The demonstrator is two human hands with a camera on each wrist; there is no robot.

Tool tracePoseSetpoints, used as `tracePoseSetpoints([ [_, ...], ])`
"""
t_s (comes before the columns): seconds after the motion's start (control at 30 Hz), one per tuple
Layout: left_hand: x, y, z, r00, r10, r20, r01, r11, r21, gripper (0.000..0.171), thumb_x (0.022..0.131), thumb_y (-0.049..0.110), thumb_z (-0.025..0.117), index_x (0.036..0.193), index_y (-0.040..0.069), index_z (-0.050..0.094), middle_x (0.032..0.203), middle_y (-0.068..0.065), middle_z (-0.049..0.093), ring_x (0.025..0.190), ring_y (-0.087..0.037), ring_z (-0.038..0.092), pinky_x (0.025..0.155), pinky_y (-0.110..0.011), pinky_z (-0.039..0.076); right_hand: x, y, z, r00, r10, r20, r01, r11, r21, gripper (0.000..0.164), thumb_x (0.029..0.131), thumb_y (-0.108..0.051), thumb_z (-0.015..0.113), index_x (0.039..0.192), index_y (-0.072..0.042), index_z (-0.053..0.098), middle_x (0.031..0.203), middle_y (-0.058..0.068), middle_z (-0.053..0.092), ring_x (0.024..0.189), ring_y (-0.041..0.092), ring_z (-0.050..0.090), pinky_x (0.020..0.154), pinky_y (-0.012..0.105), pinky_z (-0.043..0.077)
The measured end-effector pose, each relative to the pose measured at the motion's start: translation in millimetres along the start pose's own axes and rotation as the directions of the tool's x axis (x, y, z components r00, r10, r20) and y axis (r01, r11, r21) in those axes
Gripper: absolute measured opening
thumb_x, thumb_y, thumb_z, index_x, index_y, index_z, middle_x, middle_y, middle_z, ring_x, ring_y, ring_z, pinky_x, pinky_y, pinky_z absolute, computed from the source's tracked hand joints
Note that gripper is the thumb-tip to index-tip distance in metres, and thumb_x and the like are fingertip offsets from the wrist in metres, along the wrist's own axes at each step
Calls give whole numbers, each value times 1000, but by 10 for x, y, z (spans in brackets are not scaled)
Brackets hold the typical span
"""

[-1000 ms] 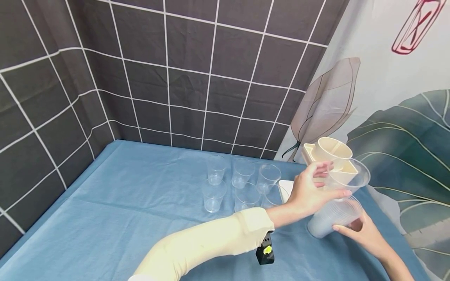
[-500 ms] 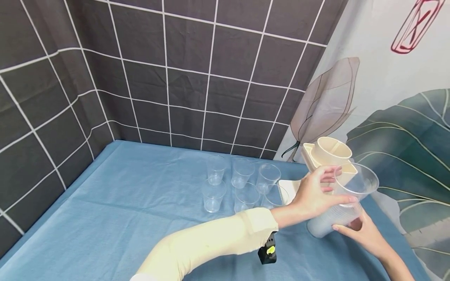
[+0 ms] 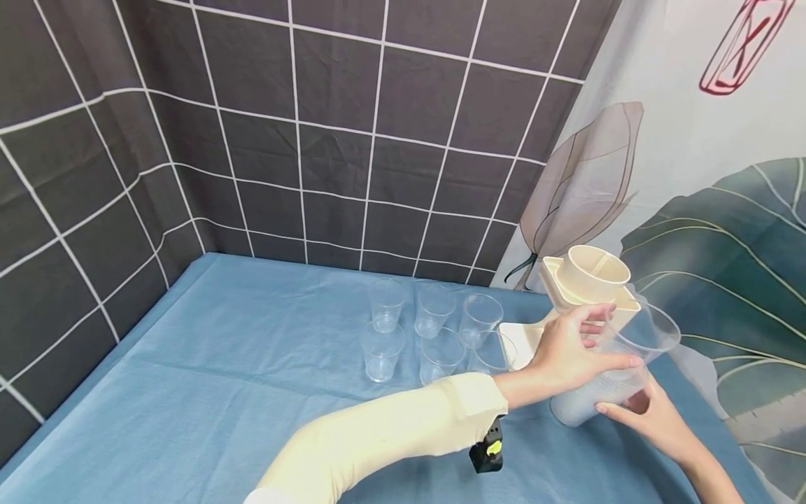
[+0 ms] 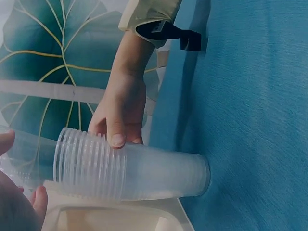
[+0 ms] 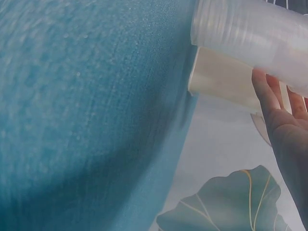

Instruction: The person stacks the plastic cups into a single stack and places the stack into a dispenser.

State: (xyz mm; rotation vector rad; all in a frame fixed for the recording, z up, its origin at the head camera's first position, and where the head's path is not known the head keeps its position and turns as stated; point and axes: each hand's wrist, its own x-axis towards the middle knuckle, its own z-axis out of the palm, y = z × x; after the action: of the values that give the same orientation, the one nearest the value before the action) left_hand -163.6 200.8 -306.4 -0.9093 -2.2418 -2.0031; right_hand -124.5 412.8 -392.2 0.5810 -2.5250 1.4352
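My left hand (image 3: 567, 357) pinches a clear plastic cup (image 3: 651, 329) between thumb and fingers at the upper end of a stack of clear cups (image 3: 582, 402). The stack stands tilted on the blue cloth. From the right side my right hand (image 3: 658, 423) holds the stack, its thumb across the front. In the left wrist view the nested rims of the stack (image 4: 96, 166) show, with the single cup (image 4: 29, 156) projecting beyond them. The right wrist view shows fingertips of the right hand (image 5: 288, 120) against the stack's side (image 5: 240, 33).
Several clear cups (image 3: 384, 357) stand upright in two rows on the blue cloth (image 3: 220, 392). Behind the hands is a cream stand (image 3: 592, 269) with a round open top and a flat base (image 3: 521, 339). A dark grid-patterned curtain (image 3: 340, 161) hangs at the back.
My left hand has shifted slightly right with the cup, which has moved right and a little down over the stack's top. My right hand and the stack have stayed in place.
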Motion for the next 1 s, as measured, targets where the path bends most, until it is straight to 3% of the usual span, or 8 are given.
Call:
tracePoseSetpoints([
  [0.67, 24, -180, 51, 999, 12, 38, -19, 979, 201, 64, 74, 29, 83, 131, 19, 57, 126, 12, 64, 107, 6, 58, 84, -1, 40, 3, -37, -7, 1000, 20, 17, -19, 997, -74, 86, 75, 19, 66, 145, -13, 28, 125, -22, 47, 104, -12, 54, 74, 12, 54],
  [1.0, -36, -180, 89, 995, -89, 40, 79, 974, 215, 65, 73, 28, 84, 132, 21, 58, 128, 16, 61, 109, 6, 56, 82, -3, 41, -8, -14, -1, 1000, 28, 14, -26, 995, -97, 81, 77, 18, 65, 141, -19, 32, 124, -23, 46, 104, -13, 53, 75, 11, 53],
])
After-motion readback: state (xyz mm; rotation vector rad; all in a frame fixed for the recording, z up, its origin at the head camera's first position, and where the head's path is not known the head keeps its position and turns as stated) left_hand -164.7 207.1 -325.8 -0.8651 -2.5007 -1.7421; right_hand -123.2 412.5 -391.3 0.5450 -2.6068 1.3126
